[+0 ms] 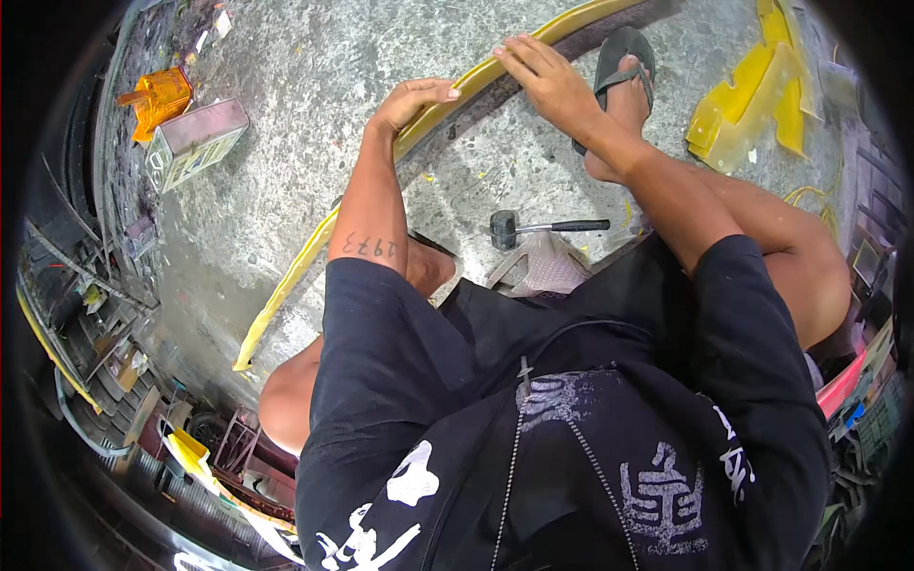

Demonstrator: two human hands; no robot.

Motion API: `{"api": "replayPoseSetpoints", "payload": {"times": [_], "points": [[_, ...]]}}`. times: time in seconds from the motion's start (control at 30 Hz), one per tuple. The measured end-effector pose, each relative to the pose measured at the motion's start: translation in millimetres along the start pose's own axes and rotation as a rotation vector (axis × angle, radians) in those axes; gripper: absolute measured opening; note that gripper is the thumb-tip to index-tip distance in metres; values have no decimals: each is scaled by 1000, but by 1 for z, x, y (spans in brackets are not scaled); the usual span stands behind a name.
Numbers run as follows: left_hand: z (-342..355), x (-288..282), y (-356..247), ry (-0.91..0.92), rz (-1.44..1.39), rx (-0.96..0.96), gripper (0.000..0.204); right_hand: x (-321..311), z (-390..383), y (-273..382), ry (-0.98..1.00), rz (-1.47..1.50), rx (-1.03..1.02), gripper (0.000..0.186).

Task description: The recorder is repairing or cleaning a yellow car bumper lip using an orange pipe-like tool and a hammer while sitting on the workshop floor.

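Observation:
A long, bowed yellow strip (293,278) crosses the concrete floor diagonally from lower left to upper middle. My left hand (411,105) grips it near the middle, thumb along its top. Farther along, my right hand (545,88) holds it too, fingers draped over it. Below my hands, between my legs, lies a mallet (504,228) with a black handle, next to a grey textured piece (545,274) that is partly covered by my shorts. My sandalled right foot (628,100) is just right of my right hand.
An orange crumpled packet (157,103) and a grey box (198,143) sit at upper left. Yellow sheet-like pieces (738,105) lie at upper right. Assorted racks, rods and panels (124,395) crowd the left side, with more clutter along the right edge.

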State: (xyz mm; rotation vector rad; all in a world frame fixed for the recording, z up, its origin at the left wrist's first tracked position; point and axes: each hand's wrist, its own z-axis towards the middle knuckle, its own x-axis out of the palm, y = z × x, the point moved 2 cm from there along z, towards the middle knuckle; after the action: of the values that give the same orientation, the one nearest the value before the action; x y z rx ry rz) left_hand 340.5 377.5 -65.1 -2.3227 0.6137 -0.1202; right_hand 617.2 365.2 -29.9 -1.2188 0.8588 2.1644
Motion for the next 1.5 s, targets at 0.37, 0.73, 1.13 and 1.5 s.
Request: {"api": "replayPoseSetpoints", "payload": {"times": [0.37,0.73,1.13,1.5], "points": [[-66,22,6,-821,963,496,72,24,32,-11,9,-132,-127,60],[-47,9,9,-803,1173,410,87,41,89,-26,278,-482,-158,64],[-68,34,25,-700,1028,423,67,7,71,-21,700,-285,-73,73],[-43,43,8,-704,1128,198,65,-84,2,-239,323,-226,257,80]]}}
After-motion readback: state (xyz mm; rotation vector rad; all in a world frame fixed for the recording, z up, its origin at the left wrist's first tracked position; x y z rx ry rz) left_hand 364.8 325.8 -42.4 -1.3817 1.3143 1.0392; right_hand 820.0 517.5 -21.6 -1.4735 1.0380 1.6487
